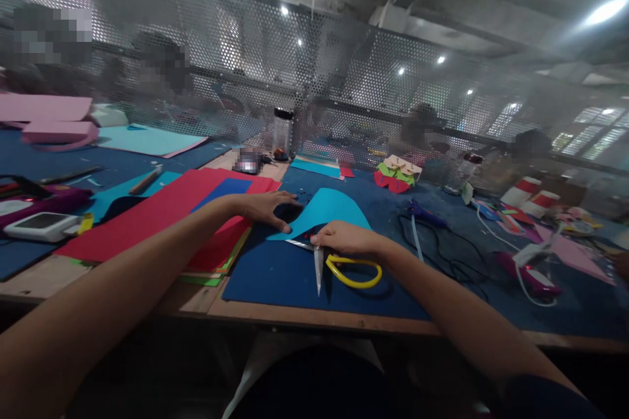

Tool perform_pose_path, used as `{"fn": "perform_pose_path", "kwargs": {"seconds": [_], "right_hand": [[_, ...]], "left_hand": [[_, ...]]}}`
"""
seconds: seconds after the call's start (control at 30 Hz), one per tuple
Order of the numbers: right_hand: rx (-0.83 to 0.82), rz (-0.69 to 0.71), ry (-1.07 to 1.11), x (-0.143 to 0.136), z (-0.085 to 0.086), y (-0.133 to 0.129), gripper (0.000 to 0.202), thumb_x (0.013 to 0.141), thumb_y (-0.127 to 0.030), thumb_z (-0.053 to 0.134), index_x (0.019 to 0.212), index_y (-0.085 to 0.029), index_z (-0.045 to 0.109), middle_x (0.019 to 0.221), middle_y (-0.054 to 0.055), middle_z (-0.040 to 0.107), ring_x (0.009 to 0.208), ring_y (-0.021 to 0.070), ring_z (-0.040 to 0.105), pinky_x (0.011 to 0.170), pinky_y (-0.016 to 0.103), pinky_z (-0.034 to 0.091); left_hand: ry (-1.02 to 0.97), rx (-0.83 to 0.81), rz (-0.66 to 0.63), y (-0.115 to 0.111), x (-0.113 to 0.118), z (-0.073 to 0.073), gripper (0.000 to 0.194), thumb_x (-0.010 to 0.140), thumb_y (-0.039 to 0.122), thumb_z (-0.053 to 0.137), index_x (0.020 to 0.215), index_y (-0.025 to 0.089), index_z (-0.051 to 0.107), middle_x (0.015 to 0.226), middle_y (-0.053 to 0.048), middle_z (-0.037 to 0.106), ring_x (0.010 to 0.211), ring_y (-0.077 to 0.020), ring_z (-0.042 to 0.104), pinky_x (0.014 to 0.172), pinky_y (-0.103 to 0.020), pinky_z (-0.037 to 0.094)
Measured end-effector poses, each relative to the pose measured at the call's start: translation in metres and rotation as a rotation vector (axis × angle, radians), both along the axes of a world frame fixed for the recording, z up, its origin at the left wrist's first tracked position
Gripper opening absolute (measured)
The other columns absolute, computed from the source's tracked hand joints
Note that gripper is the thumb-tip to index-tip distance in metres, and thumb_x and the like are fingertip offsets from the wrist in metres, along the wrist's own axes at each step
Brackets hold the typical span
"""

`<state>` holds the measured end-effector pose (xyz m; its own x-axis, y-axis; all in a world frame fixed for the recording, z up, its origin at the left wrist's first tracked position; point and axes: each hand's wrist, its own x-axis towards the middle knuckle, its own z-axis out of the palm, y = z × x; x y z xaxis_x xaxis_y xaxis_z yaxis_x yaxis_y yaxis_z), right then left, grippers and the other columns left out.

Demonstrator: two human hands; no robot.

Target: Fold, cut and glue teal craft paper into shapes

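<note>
A pair of scissors with yellow handles [354, 284] is spread apart over the dark blue mat [275, 281], one blade pointing at the table's front edge and the other toward the left. My right hand [346, 237] is closed, thumb and finger pinching the scissors near where the blades meet. Just behind it, a bright blue sheet [334, 206] arches up off the mat; whether my right fingers also touch it is hidden. My left hand [265, 208] has its fingers apart, thumb by the left edge of the blue sheet. Small reddish specks show under the sheet's near edge.
Red sheets [162, 209] are stacked left of the mat. A purple glue gun [533, 275] and cords lie to the right, with a blue glue gun [427, 213] farther back. A jar [282, 133] stands before the perforated metal screen [354, 78]. People sit beyond it.
</note>
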<state>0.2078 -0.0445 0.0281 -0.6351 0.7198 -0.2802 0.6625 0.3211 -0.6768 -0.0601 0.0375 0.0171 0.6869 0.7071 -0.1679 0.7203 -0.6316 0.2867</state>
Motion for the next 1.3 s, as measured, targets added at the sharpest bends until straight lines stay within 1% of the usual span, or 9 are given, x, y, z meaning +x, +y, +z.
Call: {"fn": "perform_pose_path", "kwargs": {"seconds": [0.23, 0.33, 0.47, 0.57, 0.7, 0.87, 1.03, 1.2, 1.3], "right_hand": [[0.008, -0.002, -0.019, -0.005, -0.007, 0.009, 0.049, 0.099, -0.048, 0.049, 0.061, -0.018, 0.040, 0.052, -0.006, 0.037, 0.051, 0.0077, 0.031, 0.053, 0.026, 0.022], [-0.005, 0.017, 0.005, -0.004, -0.007, 0.006, 0.049, 0.099, -0.050, 0.048, 0.063, -0.019, 0.041, 0.054, -0.005, 0.038, 0.052, 0.0078, 0.031, 0.053, 0.026, 0.022], [-0.004, 0.034, 0.005, -0.002, -0.004, 0.003, 0.049, 0.099, -0.051, 0.048, 0.063, -0.019, 0.041, 0.055, -0.006, 0.036, 0.052, 0.0079, 0.029, 0.053, 0.026, 0.021], [-0.007, 0.023, 0.001, -0.003, -0.004, 0.002, 0.049, 0.098, -0.052, 0.049, 0.063, -0.019, 0.042, 0.055, -0.006, 0.035, 0.052, 0.0079, 0.029, 0.053, 0.026, 0.020], [0.004, -0.009, -0.002, -0.004, -0.003, 0.001, 0.048, 0.097, -0.053, 0.050, 0.064, -0.018, 0.043, 0.055, -0.006, 0.038, 0.052, 0.0077, 0.031, 0.052, 0.025, 0.021], [-0.022, -0.023, 0.016, -0.006, -0.003, 0.001, 0.050, 0.097, -0.052, 0.051, 0.062, -0.018, 0.044, 0.052, -0.006, 0.041, 0.050, 0.0073, 0.032, 0.051, 0.025, 0.021], [-0.045, -0.036, 0.019, -0.010, -0.004, 0.004, 0.048, 0.099, -0.048, 0.050, 0.062, -0.018, 0.045, 0.049, -0.006, 0.040, 0.047, 0.0074, 0.031, 0.050, 0.025, 0.021], [-0.023, 0.004, 0.013, -0.013, -0.005, 0.006, 0.047, 0.099, -0.047, 0.049, 0.062, -0.018, 0.047, 0.052, -0.005, 0.042, 0.049, 0.0080, 0.035, 0.051, 0.025, 0.024], [-0.016, 0.018, -0.002, -0.012, -0.003, 0.003, 0.048, 0.099, -0.048, 0.048, 0.062, -0.018, 0.047, 0.054, -0.004, 0.044, 0.051, 0.0085, 0.035, 0.051, 0.025, 0.024]], "left_hand": [[-0.008, -0.004, 0.006, 0.001, 0.000, -0.002, 0.104, 0.076, 0.081, 0.066, 0.159, 0.027, 0.036, 0.173, -0.011, 0.016, 0.157, -0.0379, 0.017, 0.126, -0.051, 0.022], [-0.012, -0.002, 0.005, 0.001, -0.001, -0.002, 0.104, 0.075, 0.083, 0.065, 0.159, 0.027, 0.037, 0.173, -0.011, 0.017, 0.157, -0.0383, 0.019, 0.125, -0.050, 0.023], [-0.014, -0.005, -0.003, 0.001, -0.001, 0.000, 0.104, 0.075, 0.083, 0.065, 0.159, 0.028, 0.037, 0.173, -0.012, 0.017, 0.156, -0.0390, 0.021, 0.124, -0.051, 0.026], [-0.015, -0.012, -0.009, 0.000, -0.002, 0.002, 0.104, 0.076, 0.082, 0.065, 0.160, 0.028, 0.036, 0.173, -0.011, 0.017, 0.156, -0.0385, 0.021, 0.124, -0.050, 0.026], [-0.015, -0.028, -0.027, 0.000, -0.004, 0.004, 0.104, 0.075, 0.083, 0.066, 0.160, 0.030, 0.036, 0.173, -0.009, 0.018, 0.156, -0.0378, 0.021, 0.125, -0.048, 0.026], [-0.024, -0.030, -0.039, 0.001, -0.005, 0.004, 0.106, 0.074, 0.081, 0.067, 0.160, 0.027, 0.036, 0.173, -0.011, 0.017, 0.157, -0.0389, 0.019, 0.125, -0.050, 0.024], [-0.024, -0.031, -0.039, 0.003, -0.005, 0.001, 0.106, 0.074, 0.081, 0.068, 0.160, 0.028, 0.035, 0.173, -0.012, 0.016, 0.156, -0.0385, 0.020, 0.125, -0.052, 0.024], [-0.023, -0.021, -0.044, 0.008, -0.008, -0.004, 0.111, 0.073, 0.081, 0.069, 0.161, 0.024, 0.032, 0.172, -0.014, 0.018, 0.157, -0.0374, 0.020, 0.125, -0.049, 0.023], [-0.025, -0.013, -0.051, 0.010, -0.008, -0.006, 0.111, 0.073, 0.082, 0.068, 0.161, 0.026, 0.032, 0.172, -0.014, 0.019, 0.156, -0.0372, 0.021, 0.125, -0.050, 0.023]]}}
